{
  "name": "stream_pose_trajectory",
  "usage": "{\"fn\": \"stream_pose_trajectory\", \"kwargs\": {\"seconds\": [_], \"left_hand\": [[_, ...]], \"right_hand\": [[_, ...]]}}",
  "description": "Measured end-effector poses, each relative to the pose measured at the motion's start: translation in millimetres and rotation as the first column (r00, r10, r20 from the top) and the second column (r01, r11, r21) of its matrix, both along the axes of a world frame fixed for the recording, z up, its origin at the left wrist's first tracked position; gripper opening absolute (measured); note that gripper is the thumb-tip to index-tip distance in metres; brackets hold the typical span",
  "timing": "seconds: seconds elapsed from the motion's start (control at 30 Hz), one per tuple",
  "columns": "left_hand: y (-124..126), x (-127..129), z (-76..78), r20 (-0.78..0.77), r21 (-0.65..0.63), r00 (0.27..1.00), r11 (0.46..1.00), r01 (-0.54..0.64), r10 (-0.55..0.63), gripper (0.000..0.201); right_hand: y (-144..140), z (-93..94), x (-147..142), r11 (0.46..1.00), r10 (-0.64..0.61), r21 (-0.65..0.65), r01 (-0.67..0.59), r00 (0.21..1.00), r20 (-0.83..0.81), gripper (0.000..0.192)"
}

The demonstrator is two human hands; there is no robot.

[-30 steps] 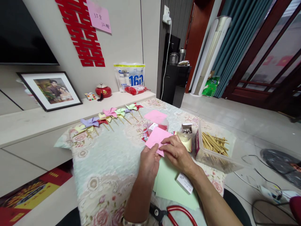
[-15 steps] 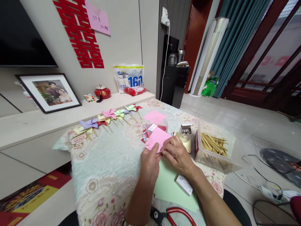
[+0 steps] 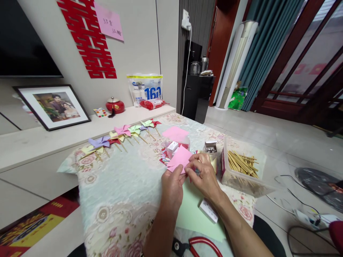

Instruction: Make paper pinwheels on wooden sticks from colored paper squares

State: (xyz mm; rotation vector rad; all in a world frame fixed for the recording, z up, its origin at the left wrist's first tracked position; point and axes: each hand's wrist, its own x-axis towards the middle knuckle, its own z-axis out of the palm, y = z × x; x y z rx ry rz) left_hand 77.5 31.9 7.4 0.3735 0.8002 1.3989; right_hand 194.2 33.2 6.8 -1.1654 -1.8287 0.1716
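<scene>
Both thumbs and forefingers pinch the near edge of a pink paper (image 3: 180,158), a small square sheet, flat matte pink, held tilted just above the table (image 3: 120,185). Left hand (image 3: 173,185) grips its lower left edge, right hand (image 3: 205,176) the lower right; a fold seems to sit under the fingers, hard to tell. Green sheet (image 3: 193,217) lies under the wrists, a small white box (image 3: 208,210) on it. Right of the hands: tub of sticks (image 3: 242,164). Behind: pinwheels (image 3: 118,134) in a row. Scissors (image 3: 198,246) at the near edge.
</scene>
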Motion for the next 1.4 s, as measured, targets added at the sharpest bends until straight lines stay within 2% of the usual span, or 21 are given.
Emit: {"fn": "stream_pose_trajectory", "kwargs": {"seconds": [0.37,0.57,0.87,1.03,1.2,1.4], "left_hand": [[-3,3,0.9,-0.008,0.003,1.000,1.000,0.009,-0.009,0.022],[-3,6,0.8,-0.006,0.018,1.000,1.000,0.015,-0.015,0.022],[-4,7,-1.2,-0.010,0.041,1.000,0.999,0.025,-0.024,0.012],[-5,9,0.9,-0.012,0.019,1.000,1.000,-0.003,0.004,0.024],[-6,11,1.8,-0.038,0.052,0.999,0.999,-0.004,0.006,0.041],[-5,11,-1.0,-0.055,0.045,0.998,0.999,0.010,-0.007,0.037]], "right_hand": [[0,0.8,0,0.999,-0.051,0.018,0.051,0.999,0.003,0.016],[2,-0.8,0,0.998,-0.061,0.026,0.062,0.998,-0.021,0.017],[3,-2.8,1,0.997,-0.071,-0.013,0.070,0.996,-0.050,0.016],[4,-3.7,1,0.996,-0.083,-0.031,0.081,0.994,-0.069,0.016],[3,-1.4,1,0.992,-0.094,-0.100,0.081,0.987,-0.127,0.015],[2,1.6,0,0.988,-0.101,-0.130,0.081,0.982,-0.160,0.014]]}}
